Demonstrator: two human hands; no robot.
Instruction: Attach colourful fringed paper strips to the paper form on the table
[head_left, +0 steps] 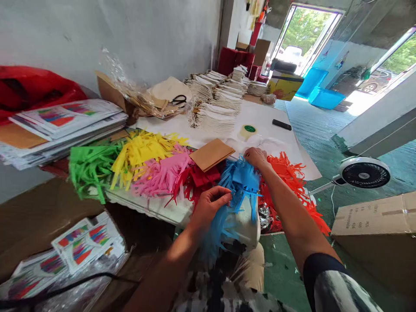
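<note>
Near the table's front edge, my left hand (214,201) is closed, thumb and fingers pinching a strip of blue fringed paper (219,232) that hangs down below it, blurred. My right hand (256,157) bends its fingers over the far edge of the blue fringe pile (242,175); the fingertips are partly hidden and look closed on the paper. Dark red fringe (203,177) lies left of the blue pile, under a folded brown paper piece (212,154). Orange-red fringe (286,173) is to the right, partly behind my right forearm.
Pink (162,173), yellow (143,149) and green fringe (92,162) line the table's left side. Behind are a tape roll (248,131), black phone-like object (281,125), scissors (178,100) and stacked paper bundles (217,115). A fan (365,172) and carton (373,216) stand right.
</note>
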